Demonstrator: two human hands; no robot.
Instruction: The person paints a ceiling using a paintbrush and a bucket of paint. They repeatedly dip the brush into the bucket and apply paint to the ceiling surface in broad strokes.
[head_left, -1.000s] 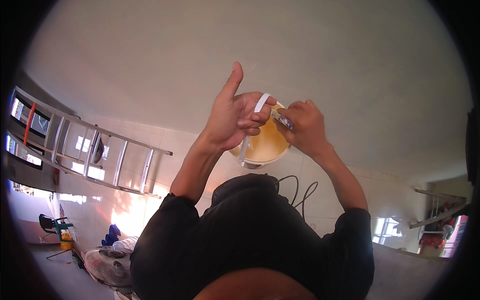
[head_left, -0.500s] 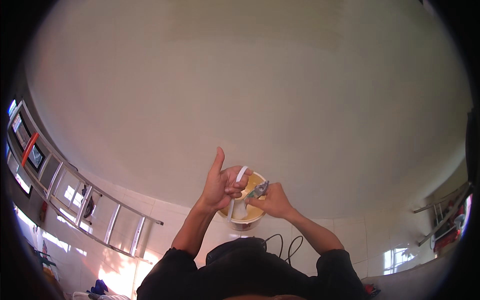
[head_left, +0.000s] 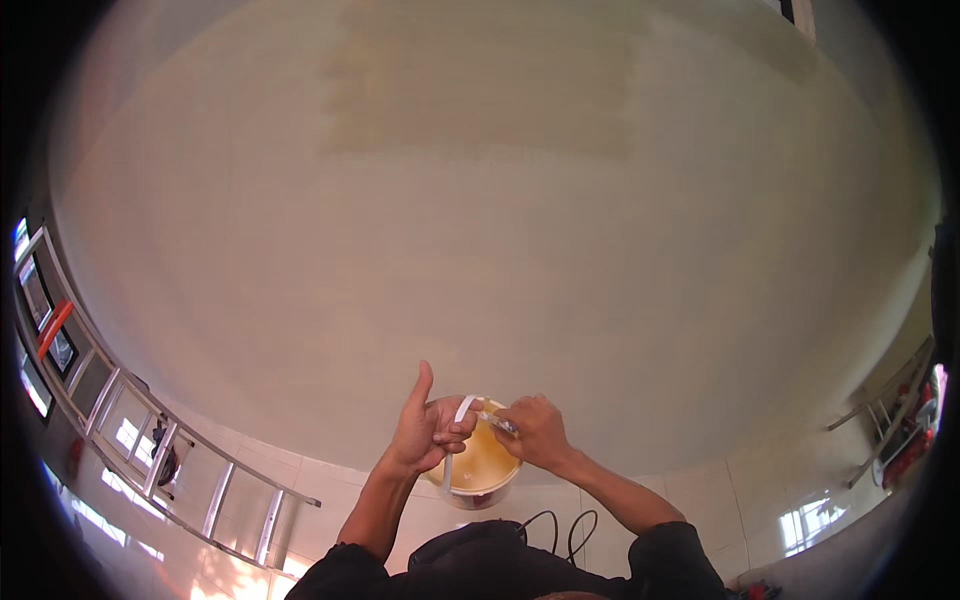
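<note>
My left hand [head_left: 428,435] has its thumb raised and its fingers curled on the white strap-like handle [head_left: 464,408] of a bucket [head_left: 483,468] with a pale rim and yellowish inside. The bucket hangs below both hands. My right hand [head_left: 535,432], at the bucket's back right, is closed on a small light object with a patterned part [head_left: 500,423], too small to name. Its fingers partly hide that object.
A pale wall [head_left: 480,280] with a darker greenish patch [head_left: 475,90] fills the upper view. An aluminium ladder [head_left: 215,508] with an orange part lies along the left, another frame [head_left: 890,410] at right. Black cable loops [head_left: 580,540] are near my body, over a tiled floor [head_left: 700,500].
My view has tilted up onto more wall, so hands and bucket appear lower. My right hand has shifted about the small object; my left hand keeps the handle.
</note>
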